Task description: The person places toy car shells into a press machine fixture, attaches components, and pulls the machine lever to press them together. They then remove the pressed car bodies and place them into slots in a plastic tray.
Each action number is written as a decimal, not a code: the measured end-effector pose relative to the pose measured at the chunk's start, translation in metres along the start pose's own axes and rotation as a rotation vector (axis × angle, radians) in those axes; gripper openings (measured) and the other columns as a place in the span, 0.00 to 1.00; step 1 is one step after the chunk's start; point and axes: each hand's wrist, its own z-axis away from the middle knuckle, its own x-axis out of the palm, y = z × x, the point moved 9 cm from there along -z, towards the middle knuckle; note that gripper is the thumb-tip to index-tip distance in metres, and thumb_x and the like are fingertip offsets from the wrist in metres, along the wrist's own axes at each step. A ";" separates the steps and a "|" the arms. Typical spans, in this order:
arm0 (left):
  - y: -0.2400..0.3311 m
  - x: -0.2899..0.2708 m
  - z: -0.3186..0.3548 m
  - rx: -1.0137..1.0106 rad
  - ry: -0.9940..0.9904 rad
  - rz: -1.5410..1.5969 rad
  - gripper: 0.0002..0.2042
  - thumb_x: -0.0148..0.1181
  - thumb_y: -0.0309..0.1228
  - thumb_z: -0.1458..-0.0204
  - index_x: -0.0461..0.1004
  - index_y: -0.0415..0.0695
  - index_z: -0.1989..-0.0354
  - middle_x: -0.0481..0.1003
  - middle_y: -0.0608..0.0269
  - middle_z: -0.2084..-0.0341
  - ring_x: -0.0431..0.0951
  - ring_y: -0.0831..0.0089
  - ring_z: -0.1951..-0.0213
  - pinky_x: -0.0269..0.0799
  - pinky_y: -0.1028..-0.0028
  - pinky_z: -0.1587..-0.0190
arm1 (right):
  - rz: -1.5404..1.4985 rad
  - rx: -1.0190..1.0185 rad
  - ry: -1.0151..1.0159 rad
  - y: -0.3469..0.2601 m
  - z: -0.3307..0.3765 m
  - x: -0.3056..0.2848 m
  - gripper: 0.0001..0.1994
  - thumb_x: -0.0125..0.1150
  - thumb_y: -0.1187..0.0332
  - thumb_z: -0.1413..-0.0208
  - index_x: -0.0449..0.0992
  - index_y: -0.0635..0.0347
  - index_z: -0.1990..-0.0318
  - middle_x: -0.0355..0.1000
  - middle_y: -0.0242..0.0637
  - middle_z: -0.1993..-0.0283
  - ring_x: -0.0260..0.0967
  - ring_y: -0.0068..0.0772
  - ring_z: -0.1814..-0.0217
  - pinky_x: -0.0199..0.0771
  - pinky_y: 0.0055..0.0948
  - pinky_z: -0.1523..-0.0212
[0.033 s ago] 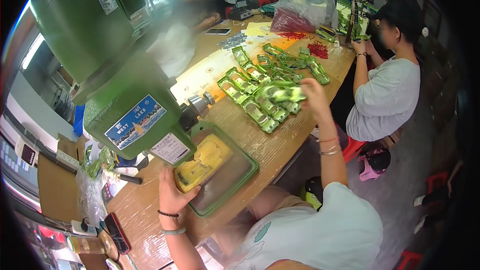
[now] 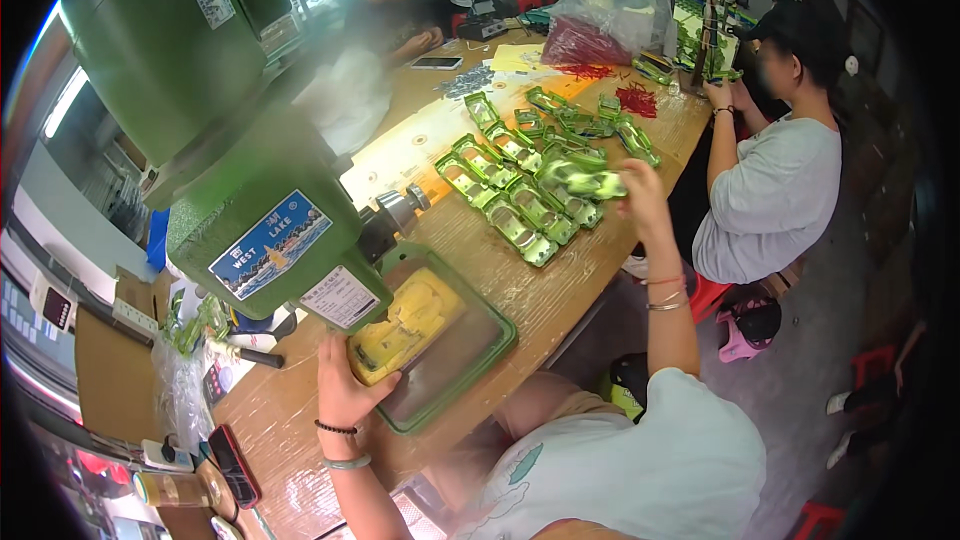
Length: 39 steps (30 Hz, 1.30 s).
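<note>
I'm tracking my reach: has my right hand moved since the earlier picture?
Yes, slightly: the right hand is now farther right of the green machine.

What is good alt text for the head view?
The person's right hand holds a blurred green part near green car-shaped parts on a table; the left hand touches a yellow block on the base of a green machine.

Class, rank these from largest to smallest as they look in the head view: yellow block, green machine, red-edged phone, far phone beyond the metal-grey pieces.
1. Green machine
2. Yellow block
3. Red-edged phone
4. Far phone

The far phone lies farther from the camera, so the phones' true size order is unsure.
</note>
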 end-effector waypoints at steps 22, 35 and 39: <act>-0.022 -0.097 0.405 -0.796 1.381 -0.489 0.07 0.59 0.24 0.55 0.70 0.36 0.68 0.70 0.51 0.67 0.72 0.57 0.63 0.68 0.66 0.61 | 0.278 -0.764 -0.240 -0.049 0.108 0.045 0.15 0.48 0.61 0.38 0.72 0.67 0.59 0.67 0.42 0.71 0.59 0.31 0.78 0.64 0.32 0.75; -0.016 -0.017 0.908 -2.354 1.162 -0.547 0.22 0.53 0.43 0.53 0.72 0.41 0.52 0.63 0.43 0.47 0.54 0.46 0.41 0.45 0.55 0.36 | 0.279 -0.346 -1.761 -0.039 0.276 0.178 0.14 0.51 0.63 0.39 0.71 0.65 0.54 0.70 0.36 0.70 0.62 0.24 0.77 0.64 0.23 0.76; -0.018 0.007 0.952 -2.518 1.239 -0.279 0.22 0.49 0.44 0.50 0.71 0.49 0.48 0.52 0.44 0.38 0.42 0.47 0.34 0.40 0.52 0.35 | 0.488 -0.285 -1.825 -0.031 0.302 0.190 0.14 0.51 0.67 0.39 0.70 0.66 0.51 0.73 0.37 0.66 0.68 0.27 0.67 0.70 0.24 0.65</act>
